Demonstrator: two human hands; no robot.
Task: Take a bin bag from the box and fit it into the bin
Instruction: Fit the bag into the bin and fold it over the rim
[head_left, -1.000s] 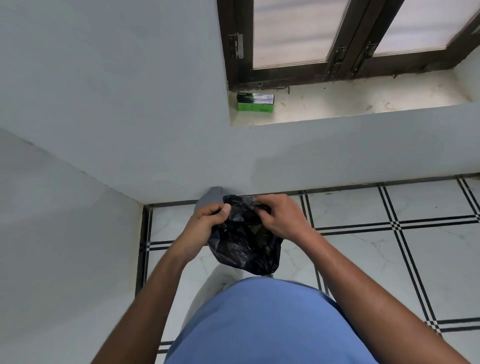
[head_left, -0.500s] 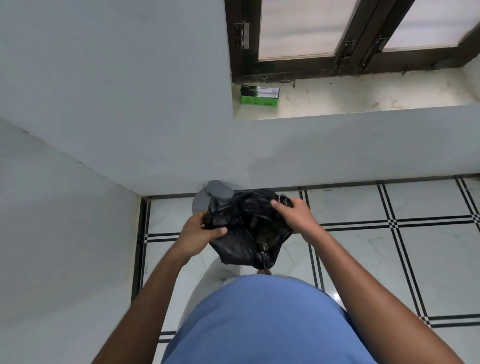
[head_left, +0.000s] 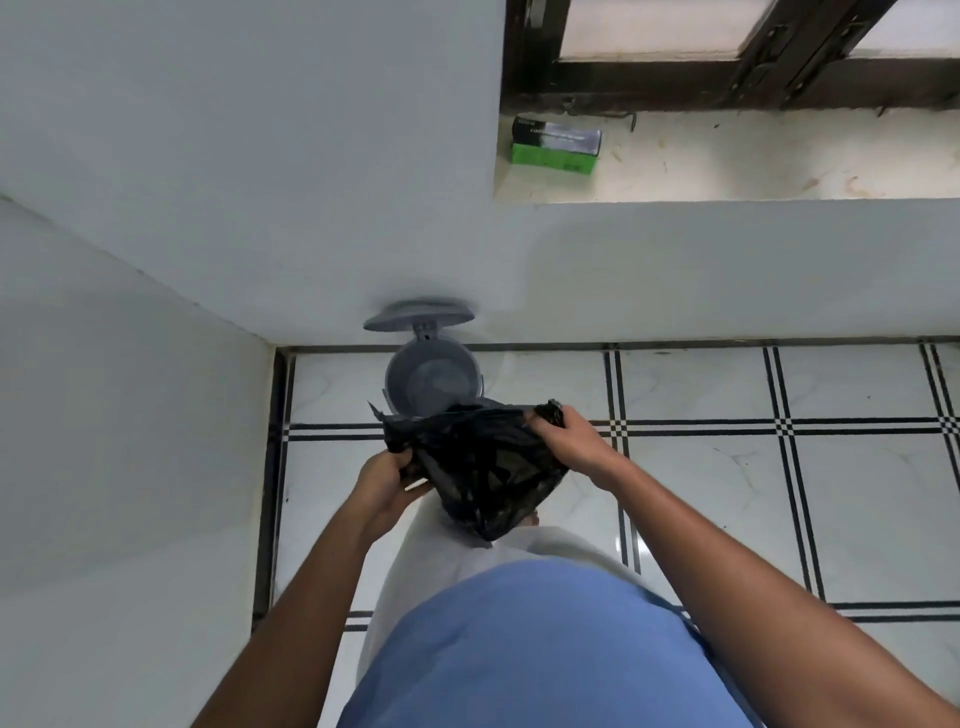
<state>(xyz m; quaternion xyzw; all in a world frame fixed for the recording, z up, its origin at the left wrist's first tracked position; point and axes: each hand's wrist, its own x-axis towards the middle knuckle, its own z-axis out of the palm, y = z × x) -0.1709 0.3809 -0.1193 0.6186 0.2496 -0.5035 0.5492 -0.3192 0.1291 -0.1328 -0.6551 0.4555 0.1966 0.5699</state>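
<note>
Head view, looking down at a tiled floor (head_left: 727, 483) in a room corner. A black bin bag (head_left: 483, 467) is held in the air between both hands, above the person's legs and just nearer than the bin. Left hand (head_left: 387, 486) is closed on the bag's left edge; right hand (head_left: 569, 444) is closed on its right edge, a bunched bit of plastic sticking out past the fingers. Hands are apart, the bag's top stretched between them, the rest hanging down crumpled.

Small grey bin (head_left: 428, 387) stands on the floor against the wall, lid (head_left: 418, 314) flipped up and leaning back on the wall. Inside looks unlined. The bag's far edge overlaps the bin's near rim in view; contact cannot be told.

Green and black box (head_left: 556, 145) sits on the window ledge (head_left: 753, 161), well apart from the bin.
</note>
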